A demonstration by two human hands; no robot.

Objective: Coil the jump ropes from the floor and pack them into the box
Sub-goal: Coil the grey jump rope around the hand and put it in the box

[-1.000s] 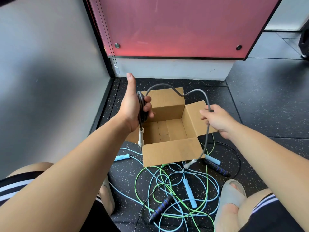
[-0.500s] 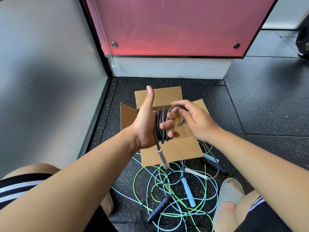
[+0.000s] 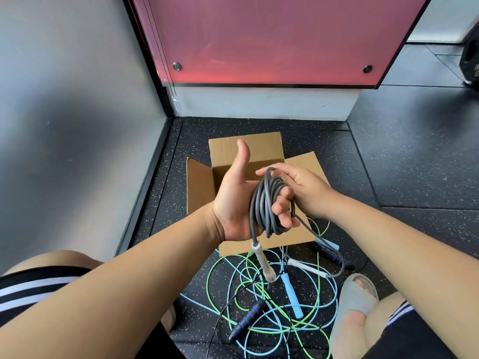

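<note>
My left hand [image 3: 234, 203] was up over the open box [image 3: 199, 187], thumb pointing up, fingers curled through the coil of the grey jump rope [image 3: 261, 203]. Coil was wrapped round the palm in several turns. One white handle [image 3: 262, 260] hung down from the bottom of the coil, off the floor [image 3: 388, 164].

My right hand [image 3: 305, 190] sat against the far side of the coil, fingers curved over its top loop, holding the strand there. The loose tail came out under that palm and ran down to the second white handle [image 3: 307, 268], which lay on the floor near my grey slipper [image 3: 355, 299].

The box stood on the floor with flaps spread; the hands hid most of the inside.

On the floor nearer me than the box was a tangle: green rope [image 3: 220, 265], light blue rope [image 3: 197, 301] with a light blue handle [image 3: 291, 296], and a thin black rope with a blue-striped black handle [image 3: 248, 320]. Another dark striped handle [image 3: 329, 255] lay beside the box's near right corner.
</note>
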